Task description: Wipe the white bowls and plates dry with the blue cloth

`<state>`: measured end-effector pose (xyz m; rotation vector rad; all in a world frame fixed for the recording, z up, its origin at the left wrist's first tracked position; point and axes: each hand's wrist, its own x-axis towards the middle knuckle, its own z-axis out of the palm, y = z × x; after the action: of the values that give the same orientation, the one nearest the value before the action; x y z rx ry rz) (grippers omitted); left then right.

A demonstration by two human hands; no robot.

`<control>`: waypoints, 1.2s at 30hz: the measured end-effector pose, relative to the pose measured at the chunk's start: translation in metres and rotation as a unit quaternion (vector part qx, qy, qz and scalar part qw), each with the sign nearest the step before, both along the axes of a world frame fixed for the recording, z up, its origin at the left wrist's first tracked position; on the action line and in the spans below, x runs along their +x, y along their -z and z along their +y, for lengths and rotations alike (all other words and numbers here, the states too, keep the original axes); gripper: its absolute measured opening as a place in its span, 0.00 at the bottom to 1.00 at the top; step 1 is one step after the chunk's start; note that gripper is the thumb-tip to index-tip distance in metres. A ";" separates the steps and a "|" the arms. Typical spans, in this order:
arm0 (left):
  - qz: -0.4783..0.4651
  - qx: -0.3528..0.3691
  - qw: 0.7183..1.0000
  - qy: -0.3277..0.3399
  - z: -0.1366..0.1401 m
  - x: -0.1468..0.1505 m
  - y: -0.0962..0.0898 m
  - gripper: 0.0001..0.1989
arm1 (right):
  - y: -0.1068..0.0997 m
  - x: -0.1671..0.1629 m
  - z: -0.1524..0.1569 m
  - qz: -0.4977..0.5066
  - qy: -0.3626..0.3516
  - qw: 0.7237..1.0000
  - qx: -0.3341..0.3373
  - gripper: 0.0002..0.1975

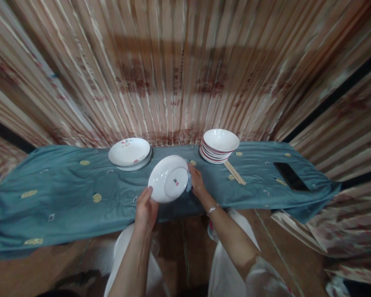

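Observation:
A white plate [168, 178] with a small pink mark on its underside is held tilted above the near edge of a table under a teal cloth [64, 198]. My left hand [146, 210] grips the plate's lower left rim. My right hand [197, 181] presses a bluish cloth [189, 181] against the plate's right rim. A stack of white plates [130, 153] with a floral print sits behind on the left. On the right stands a stack of white bowls [219, 145] with red rims.
Wooden chopsticks [234, 171] lie just right of the bowls. A black phone [290, 176] rests near the table's right end. A striped curtain [179, 74] hangs close behind the table. My knees in white trousers [231, 251] are below the table edge.

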<state>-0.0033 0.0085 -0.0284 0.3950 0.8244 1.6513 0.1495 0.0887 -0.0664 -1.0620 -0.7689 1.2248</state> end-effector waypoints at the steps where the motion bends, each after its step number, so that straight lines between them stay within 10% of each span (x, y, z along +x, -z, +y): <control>1: -0.007 0.005 1.000 0.004 0.000 0.000 -0.001 0.17 | -0.003 0.001 0.001 -0.006 0.006 1.000 0.002 0.24; 24: 0.124 -0.003 0.992 0.039 -0.007 -0.004 -0.004 0.20 | -0.062 0.048 0.004 -0.223 -0.037 0.962 0.155 0.24; 32: 0.216 0.020 0.976 0.023 -0.014 0.000 -0.005 0.15 | -0.102 0.039 -0.025 -0.373 -0.089 0.902 0.197 0.22; 36: 0.240 0.031 0.970 0.016 -0.016 0.003 -0.012 0.12 | -0.114 0.027 -0.037 -0.490 -0.119 0.825 0.256 0.24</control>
<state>0.0000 -0.0076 -0.0167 0.8706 1.1165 1.5731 0.1765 0.0513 0.0472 -1.1201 -1.9521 0.5093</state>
